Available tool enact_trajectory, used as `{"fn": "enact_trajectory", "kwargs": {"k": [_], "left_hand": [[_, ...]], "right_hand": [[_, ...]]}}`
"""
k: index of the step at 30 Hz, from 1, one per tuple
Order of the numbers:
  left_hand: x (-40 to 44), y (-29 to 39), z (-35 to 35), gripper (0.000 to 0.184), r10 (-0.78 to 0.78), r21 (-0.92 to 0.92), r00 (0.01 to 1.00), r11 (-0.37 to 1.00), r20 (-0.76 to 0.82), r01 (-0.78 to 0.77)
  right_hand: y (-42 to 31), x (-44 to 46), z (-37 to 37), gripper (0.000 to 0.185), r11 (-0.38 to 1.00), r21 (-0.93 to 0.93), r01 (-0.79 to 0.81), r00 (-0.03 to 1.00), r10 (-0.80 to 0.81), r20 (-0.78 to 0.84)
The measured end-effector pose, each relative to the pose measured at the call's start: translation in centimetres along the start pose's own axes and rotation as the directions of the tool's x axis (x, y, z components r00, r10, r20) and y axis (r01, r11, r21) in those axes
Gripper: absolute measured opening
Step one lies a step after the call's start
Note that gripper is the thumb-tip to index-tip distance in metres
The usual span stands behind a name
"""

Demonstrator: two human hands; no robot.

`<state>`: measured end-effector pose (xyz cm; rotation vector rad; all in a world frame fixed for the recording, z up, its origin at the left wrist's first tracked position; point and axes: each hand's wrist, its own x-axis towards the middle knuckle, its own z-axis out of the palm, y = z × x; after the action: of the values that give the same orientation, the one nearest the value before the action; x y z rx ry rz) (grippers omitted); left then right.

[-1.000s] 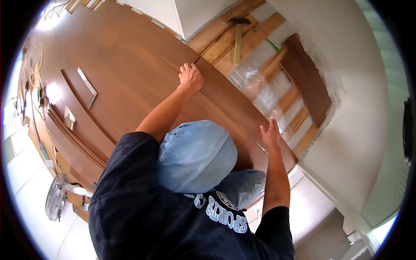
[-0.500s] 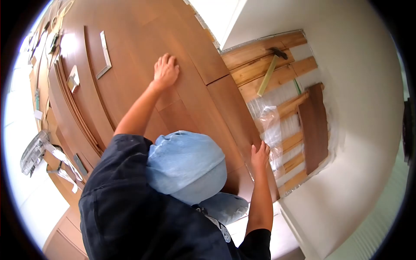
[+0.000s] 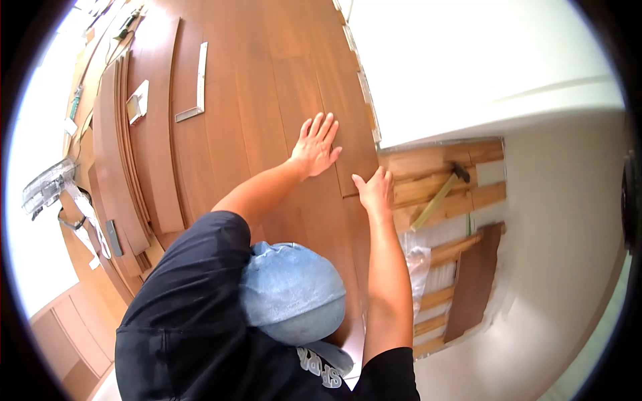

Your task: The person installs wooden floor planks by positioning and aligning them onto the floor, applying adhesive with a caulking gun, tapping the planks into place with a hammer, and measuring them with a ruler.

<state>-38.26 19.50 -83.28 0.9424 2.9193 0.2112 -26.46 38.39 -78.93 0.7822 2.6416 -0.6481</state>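
Note:
My left hand (image 3: 317,148) lies flat on the laid brown wood floor (image 3: 261,120), its fingers spread, just left of a seam near the wall corner. A short way to its lower right, my right hand (image 3: 374,192) is at the outer edge of the end floorboard (image 3: 355,230). Its thumb points over the top, and the other fingers curl at the edge, partly hidden. Right of this hand, a hammer (image 3: 436,202) with a pale handle lies on the bare wooden subfloor strips (image 3: 418,160). My bent knee in blue jeans (image 3: 294,287) covers part of the floor.
A loose dark board (image 3: 473,284) leans across the strips by the wall (image 3: 555,220). Clear plastic sheeting (image 3: 418,264) lies beside it. To the left are a metal square (image 3: 202,83), stacked planks (image 3: 110,147), a clear plastic item with straps (image 3: 50,187) and cords.
My left hand has moved right and spread its fingers flat. My right hand has slid along the board edge toward the wall corner. The camera view has shifted.

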Motion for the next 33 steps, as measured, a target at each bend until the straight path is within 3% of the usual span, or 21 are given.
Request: {"fn": "enact_trajectory", "kwargs": {"k": [2, 4, 9, 11, 12, 14, 15, 19, 22, 25, 32, 33], "left_hand": [[0.1, -0.1, -0.3, 0.075, -0.003, -0.013, 0.999, 1.0, 0.039, 0.004], [0.0, 0.0, -0.1, 0.074, -0.022, -0.019, 0.995, 1.0, 0.094, 0.024], [0.0, -0.4, -0.2, 0.075, -0.011, -0.044, 0.998, 0.999, 0.067, 0.014], [0.1, -0.4, -0.8, 0.075, -0.01, -0.052, 0.99, 0.998, 0.141, 0.018], [0.1, -0.3, -0.7, 0.075, -0.011, -0.055, 0.99, 0.998, 0.142, 0.019], [-0.1, -0.4, -0.3, 0.075, -0.011, -0.019, 0.997, 1.0, 0.073, 0.013], [-0.1, -0.5, -0.1, 0.076, -0.005, -0.045, 1.0, 0.999, 0.024, 0.006], [0.0, -0.5, 0.1, 0.076, 0.001, -0.057, 1.0, 0.998, 0.007, -0.001], [-0.2, -0.7, 0.5, 0.071, 0.023, -0.078, 0.998, 0.997, -0.052, -0.027], [0.0, -0.7, 0.7, 0.062, 0.025, -0.143, 0.993, 0.989, -0.114, -0.041], [0.1, -1.0, 0.7, 0.05, 0.036, -0.246, 0.992, 0.967, -0.118, -0.065], [0.0, -1.0, 0.9, 0.049, 0.037, -0.251, 0.99, 0.965, -0.137, -0.071]], "right_hand": [[-0.8, 1.9, -0.3, 0.074, 1.0, -0.018, -0.015, 0.998, 0.014, -0.055], [-0.5, 2.8, -0.9, 0.073, 0.988, 0.064, -0.14, 0.99, 0.139, 0.02], [0.3, 4.1, -0.1, 0.068, 0.968, 0.237, -0.084, 0.996, 0.091, -0.019], [0.5, 4.7, -1.6, 0.065, 0.907, 0.408, -0.103, 0.982, 0.028, 0.186], [0.2, 5.0, -1.8, 0.065, 0.908, 0.405, -0.104, 0.982, 0.029, 0.186], [-0.9, 4.8, -1.9, 0.061, 0.96, 0.269, 0.077, 0.991, -0.103, 0.086], [-1.4, 3.9, -1.8, 0.054, 0.965, 0.189, 0.183, 0.982, -0.171, -0.081], [-3.1, 2.2, -3.3, 0.05, 0.923, 0.383, 0.05, 0.998, -0.037, -0.043], [-4.9, 2.4, -3.5, 0.05, 0.968, 0.252, 0.002, 0.989, 0.035, -0.143], [-6.9, 3.7, -5.4, 0.051, 0.967, 0.253, -0.032, 0.986, 0.072, -0.152], [-6.7, 5.6, -3.4, 0.04, 0.988, 0.154, 0.014, 0.976, 0.02, -0.215], [-6.2, 5.2, -2.7, 0.04, 0.978, 0.188, 0.088, 0.952, -0.027, -0.306]]}}
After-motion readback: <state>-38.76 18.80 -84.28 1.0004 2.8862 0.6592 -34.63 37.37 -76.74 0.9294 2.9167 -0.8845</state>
